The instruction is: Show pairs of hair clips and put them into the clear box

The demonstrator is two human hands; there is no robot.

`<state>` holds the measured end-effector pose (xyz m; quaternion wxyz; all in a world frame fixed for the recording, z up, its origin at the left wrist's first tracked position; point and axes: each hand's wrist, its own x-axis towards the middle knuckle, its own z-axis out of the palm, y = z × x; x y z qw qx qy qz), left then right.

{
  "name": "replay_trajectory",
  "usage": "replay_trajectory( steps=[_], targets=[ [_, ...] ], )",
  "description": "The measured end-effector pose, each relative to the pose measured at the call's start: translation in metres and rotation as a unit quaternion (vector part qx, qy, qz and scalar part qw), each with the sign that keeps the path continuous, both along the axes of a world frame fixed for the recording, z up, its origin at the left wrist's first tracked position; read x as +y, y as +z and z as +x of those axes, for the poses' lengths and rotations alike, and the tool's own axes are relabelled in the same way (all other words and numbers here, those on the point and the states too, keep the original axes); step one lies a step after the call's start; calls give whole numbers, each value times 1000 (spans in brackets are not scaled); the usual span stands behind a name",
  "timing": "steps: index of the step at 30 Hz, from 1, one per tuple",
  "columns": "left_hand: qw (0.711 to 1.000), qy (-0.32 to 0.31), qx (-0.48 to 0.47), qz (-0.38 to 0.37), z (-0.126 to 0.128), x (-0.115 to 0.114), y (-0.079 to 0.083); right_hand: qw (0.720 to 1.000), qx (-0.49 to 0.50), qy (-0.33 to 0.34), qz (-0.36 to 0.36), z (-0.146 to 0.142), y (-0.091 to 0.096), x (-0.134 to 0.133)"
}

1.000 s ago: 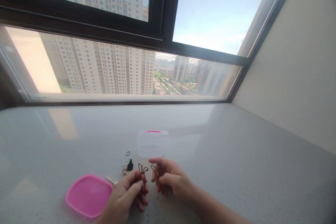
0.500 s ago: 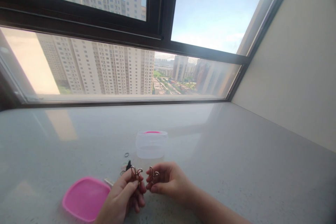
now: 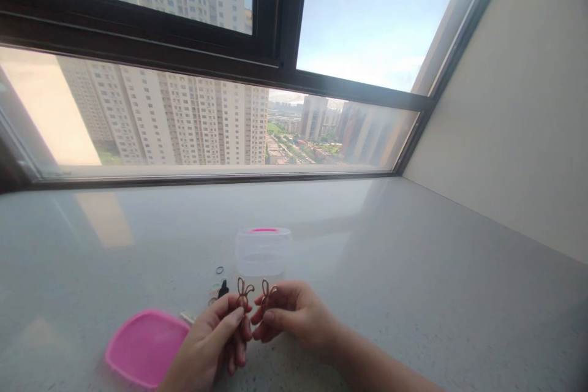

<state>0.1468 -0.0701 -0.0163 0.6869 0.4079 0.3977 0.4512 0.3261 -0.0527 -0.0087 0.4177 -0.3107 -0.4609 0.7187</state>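
My left hand (image 3: 211,337) pinches a small looped bronze-coloured metal piece (image 3: 242,289) between thumb and fingers. Close beside it, my right hand (image 3: 301,315) grips a similar looped metal piece (image 3: 265,290). Both pieces point their loops upward, with a narrow gap between them; their lower parts are covered by my fingers. Just beyond the hands stands a clear plastic container (image 3: 263,252) with a pink mark at its top edge. A small black item (image 3: 223,288) lies past my left fingers, partly hidden.
On the pale speckled counter (image 3: 413,282), a pink rounded lid or tray (image 3: 144,348) lies left of my left hand, which covers its edge. A thin dark ring (image 3: 219,270) and a whitish strip (image 3: 187,318) are nearby. A dark-framed window (image 3: 220,180) borders the back, a wall (image 3: 514,116) the right.
Both metal pieces are raised slightly and show more upright, with their loops higher above my fingers. The grip of each hand stays on its piece. The view has shifted a little.
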Motion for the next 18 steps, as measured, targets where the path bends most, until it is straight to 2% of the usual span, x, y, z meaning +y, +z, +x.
replay_trajectory(
  steps=[5,11,18],
  targets=[
    [1000,5,-7,-9,0,-1,1,1000,-7,25,-5,3,-5,1],
    [1000,3,-7,-11,0,-1,8,1000,-10,24,-13,4,-1,0],
    [1000,-4,12,3,-2,4,2,999,-11,27,-23,4,1,1]
  ],
)
